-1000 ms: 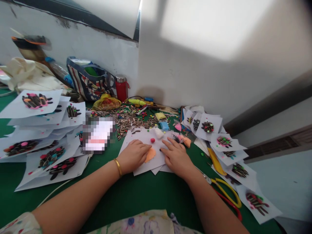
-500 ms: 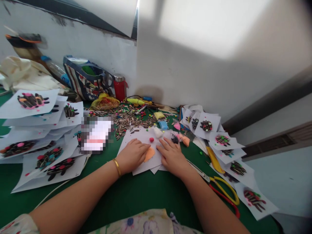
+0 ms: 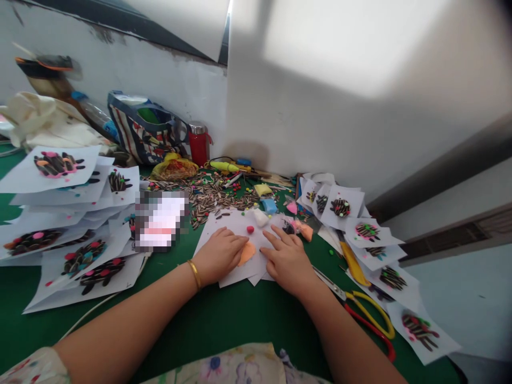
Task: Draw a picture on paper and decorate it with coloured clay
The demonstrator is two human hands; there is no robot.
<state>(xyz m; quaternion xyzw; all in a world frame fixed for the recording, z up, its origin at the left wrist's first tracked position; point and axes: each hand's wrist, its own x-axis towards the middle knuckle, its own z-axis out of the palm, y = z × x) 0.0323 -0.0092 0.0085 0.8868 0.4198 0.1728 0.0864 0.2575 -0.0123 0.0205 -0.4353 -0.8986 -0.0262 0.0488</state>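
Note:
White paper (image 3: 208, 234) lies on the green table, with a flat orange clay piece (image 3: 247, 253) on it. Fingertips of my left hand (image 3: 222, 255) touch the orange piece's left edge; that hand lies flat with its fingers extended. My right hand (image 3: 288, 261) rests on the paper to the right of the orange piece, apart from it, fingers spread and holding nothing. Between and beyond the hands sit a small red clay ball (image 3: 250, 229) and a white clay lump (image 3: 261, 217). Blue clay (image 3: 269, 206) and yellow clay (image 3: 263, 189) lie farther back.
Sheets with seed pictures are stacked at left (image 3: 66, 169) and spread at right (image 3: 367, 230). Scissors (image 3: 370, 312) lie by my right forearm. A blurred phone (image 3: 162, 221), scattered seeds (image 3: 216, 194), a red flask (image 3: 199, 145) and a bag (image 3: 140, 128) are also there.
My right hand has shifted slightly to the right, away from the orange piece, and its fingers are spread wider. My left hand stays at the orange piece. The view has shifted slightly.

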